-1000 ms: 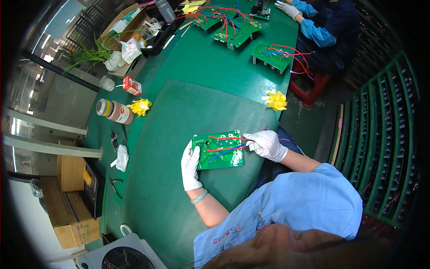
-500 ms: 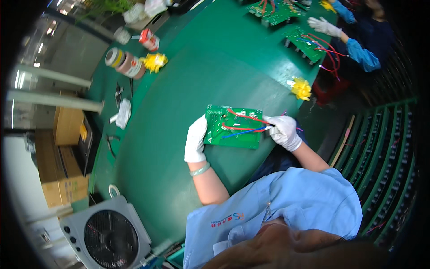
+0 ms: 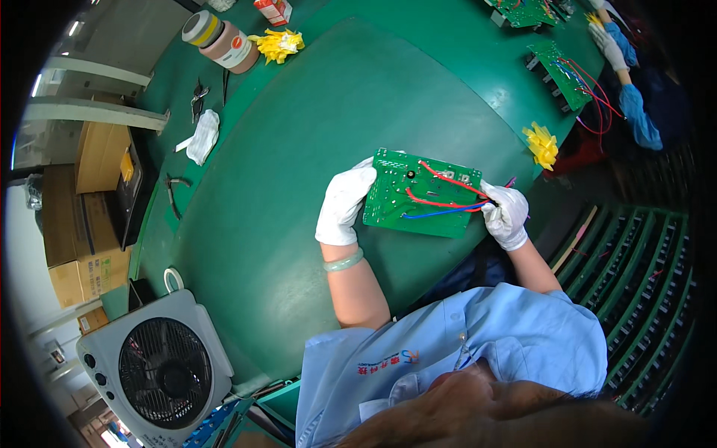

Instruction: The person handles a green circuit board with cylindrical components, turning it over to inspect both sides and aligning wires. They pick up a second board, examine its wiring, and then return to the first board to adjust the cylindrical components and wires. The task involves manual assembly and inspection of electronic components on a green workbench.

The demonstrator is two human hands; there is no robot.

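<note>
Left hand [image 3: 346, 205] grips circuit board [image 3: 427, 187]; right hand [image 3: 508, 218] pinches wires [image 3: 448, 204]; bottle [image 3: 227, 48] capped, contents unclear.

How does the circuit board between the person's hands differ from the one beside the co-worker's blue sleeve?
The held board is between the left hand and right hand; the far board lies on the table, untouched. The held board's wires run to the right hand; the far board's loop past the table edge. Both are green, with red and blue wires.
</note>
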